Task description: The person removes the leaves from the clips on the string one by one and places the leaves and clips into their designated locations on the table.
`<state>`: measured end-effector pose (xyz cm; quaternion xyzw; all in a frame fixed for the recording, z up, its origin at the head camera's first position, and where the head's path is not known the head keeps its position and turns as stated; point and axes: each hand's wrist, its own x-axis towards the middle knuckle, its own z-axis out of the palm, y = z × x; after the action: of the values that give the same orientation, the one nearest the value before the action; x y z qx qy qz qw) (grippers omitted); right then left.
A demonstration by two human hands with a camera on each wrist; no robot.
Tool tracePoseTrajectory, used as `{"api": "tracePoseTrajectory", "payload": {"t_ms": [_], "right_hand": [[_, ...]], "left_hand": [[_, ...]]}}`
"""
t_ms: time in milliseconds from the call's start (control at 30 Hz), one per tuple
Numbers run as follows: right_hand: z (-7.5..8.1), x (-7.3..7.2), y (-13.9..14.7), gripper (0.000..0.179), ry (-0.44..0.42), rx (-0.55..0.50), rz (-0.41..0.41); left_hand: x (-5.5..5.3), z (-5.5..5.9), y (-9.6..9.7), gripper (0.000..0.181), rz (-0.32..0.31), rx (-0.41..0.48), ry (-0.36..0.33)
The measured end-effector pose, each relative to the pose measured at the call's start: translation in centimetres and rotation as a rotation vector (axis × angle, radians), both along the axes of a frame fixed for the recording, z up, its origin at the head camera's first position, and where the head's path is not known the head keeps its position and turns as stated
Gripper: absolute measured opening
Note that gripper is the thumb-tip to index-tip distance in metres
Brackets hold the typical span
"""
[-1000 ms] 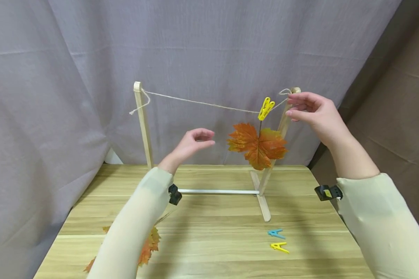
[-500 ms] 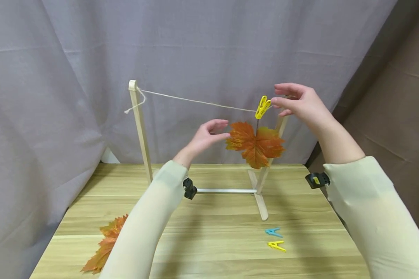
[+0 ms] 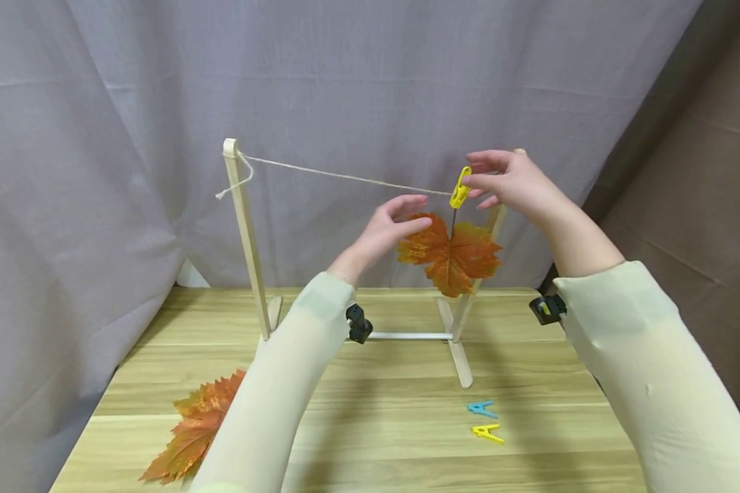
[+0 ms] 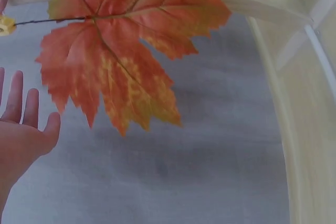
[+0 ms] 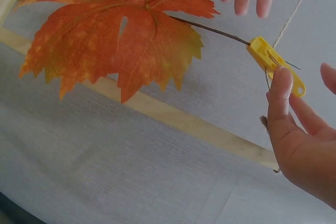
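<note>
An orange maple leaf (image 3: 450, 259) hangs by its dark stem from a yellow clothespin (image 3: 460, 194) on a thin string (image 3: 345, 177). My right hand (image 3: 518, 183) is at the clothespin, its thumb overlapping one handle in the head view. In the right wrist view, that thumb lies over the handle end of the clothespin (image 5: 261, 52), with the other fingers spread apart. My left hand (image 3: 384, 229) is beside the leaf's left edge, overlapping it in the head view. The left wrist view has its relaxed fingers (image 4: 16, 98) below the stem, holding nothing.
The string runs between two wooden posts (image 3: 247, 239), joined low down by a white rod (image 3: 410, 336). On the wooden table (image 3: 382, 438) lie a blue clothespin (image 3: 482, 409), a yellow one (image 3: 488, 433) and more orange leaf (image 3: 191, 435), partly under my left sleeve. A grey curtain (image 3: 358, 82) hangs behind.
My right hand has moved left from the right post to the yellow clothespin. My left hand has moved right and up to the hanging leaf.
</note>
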<state>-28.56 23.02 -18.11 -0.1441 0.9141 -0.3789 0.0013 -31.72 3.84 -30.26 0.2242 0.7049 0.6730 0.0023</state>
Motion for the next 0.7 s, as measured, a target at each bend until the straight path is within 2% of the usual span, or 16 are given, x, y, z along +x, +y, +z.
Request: {"api": "tracePoseTrajectory", "payload": {"t_ms": [233, 400, 533, 700], "right_hand": [[-0.1, 0.0, 0.1, 0.046, 0.012, 0.027, -0.003], [0.1, 0.2, 0.2, 0.045, 0.004, 0.060, -0.005], [0.3, 0.3, 0.2, 0.049, -0.043, -0.004, 0.010], [0.4, 0.5, 0.0, 0.050, -0.090, -0.091, 0.053]], "left_hand": [[0.4, 1.3, 2.0, 0.042, -0.007, -0.044, 0.041], [0.6, 2.0, 3.1, 0.041, -0.020, -0.080, 0.037], [0.8, 2.2, 3.8, 0.039, -0.038, -0.105, 0.020], [1.3, 2.1, 4.1, 0.034, -0.083, -0.074, 0.011]]}}
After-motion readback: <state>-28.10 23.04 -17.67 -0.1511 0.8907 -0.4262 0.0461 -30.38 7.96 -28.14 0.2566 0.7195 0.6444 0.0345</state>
